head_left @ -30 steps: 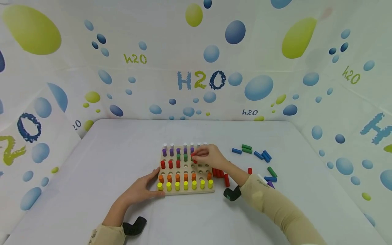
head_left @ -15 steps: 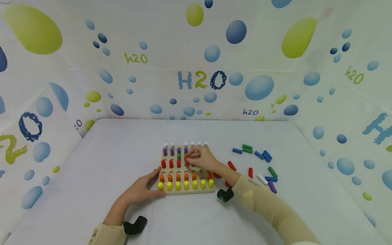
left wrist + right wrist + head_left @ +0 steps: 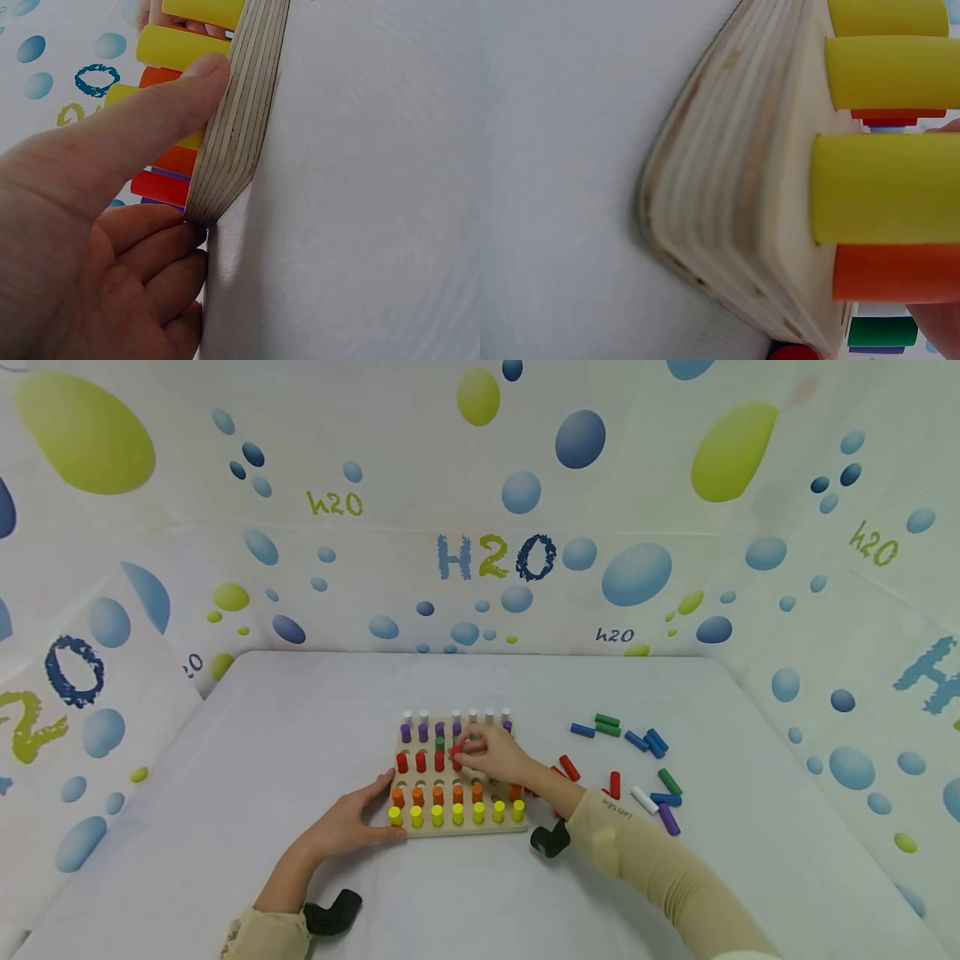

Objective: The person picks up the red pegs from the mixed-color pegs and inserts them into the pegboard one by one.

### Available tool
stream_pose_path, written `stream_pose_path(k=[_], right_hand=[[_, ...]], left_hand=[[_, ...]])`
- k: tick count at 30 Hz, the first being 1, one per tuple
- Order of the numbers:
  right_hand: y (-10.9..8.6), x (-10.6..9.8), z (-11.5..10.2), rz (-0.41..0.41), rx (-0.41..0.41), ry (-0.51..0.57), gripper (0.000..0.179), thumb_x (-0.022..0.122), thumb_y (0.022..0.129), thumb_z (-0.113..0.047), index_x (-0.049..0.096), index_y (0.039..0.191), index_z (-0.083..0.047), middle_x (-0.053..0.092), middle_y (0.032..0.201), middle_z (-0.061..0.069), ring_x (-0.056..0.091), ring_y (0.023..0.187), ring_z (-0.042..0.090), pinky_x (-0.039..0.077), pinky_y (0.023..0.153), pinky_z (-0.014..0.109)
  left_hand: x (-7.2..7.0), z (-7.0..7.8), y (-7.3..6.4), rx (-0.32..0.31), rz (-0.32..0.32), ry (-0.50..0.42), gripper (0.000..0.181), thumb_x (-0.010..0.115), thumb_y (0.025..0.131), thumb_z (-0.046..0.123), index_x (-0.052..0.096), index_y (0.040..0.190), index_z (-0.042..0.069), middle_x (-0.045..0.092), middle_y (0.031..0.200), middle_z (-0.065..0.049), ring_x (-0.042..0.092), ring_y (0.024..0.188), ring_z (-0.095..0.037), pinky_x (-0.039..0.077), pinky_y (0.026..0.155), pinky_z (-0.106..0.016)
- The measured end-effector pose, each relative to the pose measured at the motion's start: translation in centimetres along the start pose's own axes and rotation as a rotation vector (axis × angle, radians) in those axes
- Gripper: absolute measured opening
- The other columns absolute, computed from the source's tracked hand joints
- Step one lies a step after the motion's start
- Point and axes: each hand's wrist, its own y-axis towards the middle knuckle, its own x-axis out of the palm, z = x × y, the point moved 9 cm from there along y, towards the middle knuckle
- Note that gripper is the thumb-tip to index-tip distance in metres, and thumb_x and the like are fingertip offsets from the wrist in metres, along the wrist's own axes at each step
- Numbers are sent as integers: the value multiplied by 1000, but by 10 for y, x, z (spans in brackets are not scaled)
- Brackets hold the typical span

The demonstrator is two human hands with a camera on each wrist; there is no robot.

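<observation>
A wooden pegboard (image 3: pixel 465 833) lies on the table with rows of coloured pegs standing in it. My left hand (image 3: pixel 347 820) grips its near left corner. In the left wrist view the thumb (image 3: pixel 172 105) lies on the front edge, with the other fingers curled against the side. My right hand (image 3: pixel 495 755) reaches over the board and pinches a red peg (image 3: pixel 456 762) at the fourth place of the red row, right of three standing red pegs (image 3: pixel 421 762). Yellow pegs (image 3: pixel 889 187) and an orange peg (image 3: pixel 896 274) fill the right wrist view, mostly hiding that hand.
Loose pegs lie right of the board: red (image 3: pixel 570 767), blue (image 3: pixel 582 730), green (image 3: pixel 607 720), white (image 3: pixel 643 799) and purple (image 3: pixel 668 819). The right forearm (image 3: pixel 637 852) covers some of the table beside them. A patterned sheet (image 3: pixel 405 593) hangs behind the white table (image 3: pixel 300 710).
My right hand has moved left across the board with the red peg, from about the fifth column to the fourth, and lowered it into line with the red row. The left hand stays put.
</observation>
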Motion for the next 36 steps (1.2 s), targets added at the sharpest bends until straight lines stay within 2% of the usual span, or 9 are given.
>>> stream_pose_path(k=[4, 11, 20, 25, 30, 36], right_hand=[[-4, 0, -9, -15, -4, -10, 13, 58, 87, 0, 54, 96, 7, 66, 99, 21, 64, 93, 30, 53, 77, 32], [6, 7, 14, -44, -24, -144, 11, 64, 86, -8, 58, 94, -5, 68, 97, 9, 65, 91, 17, 53, 75, 24], [6, 9, 12, -45, -9, -223, 9, 65, 85, -10, 60, 92, -8, 69, 95, 6, 66, 89, 15, 53, 74, 22], [5, 5, 12, -44, 36, -207, 12, 66, 84, -12, 62, 94, -6, 69, 94, 5, 65, 88, 14, 52, 74, 21], [0, -9, 15, -23, 86, -139, 22, 67, 84, -19, 66, 101, -5, 68, 96, 4, 65, 87, 13, 52, 75, 22], [-13, -33, 12, 12, 64, -78, 35, 67, 84, -26, 65, 109, -2, 68, 99, 5, 64, 91, 16, 52, 77, 26]], left_hand=[[0, 0, -1, -2, 1, 7, 97, 75, 72, 41, 22, 145, 6, 24, 146, -21, 19, 134, -40, 20, 104, -56], [0, 0, -2, 0, -2, 11, 97, 75, 72, 43, 22, 145, 6, 23, 147, -20, 19, 134, -39, 20, 105, -56], [1, -1, -2, -9, -6, 10, 98, 75, 71, 43, 22, 145, 7, 23, 147, -20, 19, 134, -39, 20, 105, -56], [0, 1, -3, -2, -10, 7, 98, 75, 72, 43, 22, 145, 6, 23, 147, -20, 19, 134, -39, 20, 105, -56], [-1, -1, -3, 3, -11, 9, 98, 75, 72, 43, 22, 145, 6, 23, 147, -21, 19, 134, -39, 20, 105, -56], [1, -4, -2, 1, -12, 1, 98, 75, 71, 44, 22, 145, 7, 23, 147, -19, 19, 134, -38, 20, 105, -56]])
